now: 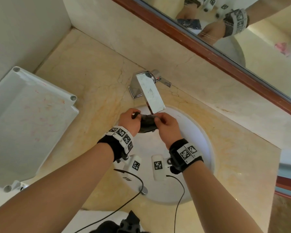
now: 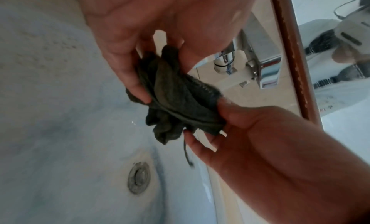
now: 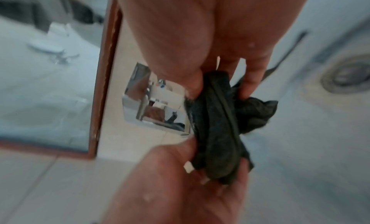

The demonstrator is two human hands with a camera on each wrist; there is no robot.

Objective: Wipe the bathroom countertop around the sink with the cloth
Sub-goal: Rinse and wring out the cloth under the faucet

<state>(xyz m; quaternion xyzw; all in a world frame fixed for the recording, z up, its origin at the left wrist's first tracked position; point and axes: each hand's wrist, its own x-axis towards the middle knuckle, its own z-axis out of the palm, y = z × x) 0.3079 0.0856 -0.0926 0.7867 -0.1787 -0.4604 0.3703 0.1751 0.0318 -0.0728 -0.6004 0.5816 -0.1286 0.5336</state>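
A dark grey cloth (image 1: 147, 122) is bunched between both hands above the back of the white sink (image 1: 202, 132), just under the chrome tap's spout (image 1: 152, 93). My left hand (image 1: 136, 115) pinches its left end and my right hand (image 1: 158, 119) pinches its right end. In the left wrist view the cloth (image 2: 176, 99) is stretched from the left hand (image 2: 160, 72) down to the right hand (image 2: 212, 124). The right wrist view shows the twisted cloth (image 3: 218, 127) between the right hand (image 3: 218, 88) and the left hand (image 3: 212, 172). The beige marble countertop (image 1: 91, 76) surrounds the sink.
A white plastic tray (image 1: 29, 118) lies on the countertop's left part against the wall. A wood-framed mirror (image 1: 200, 42) runs along the back. The drain (image 1: 144, 190) sits in the basin's near part. Wrist-camera cables hang over the sink.
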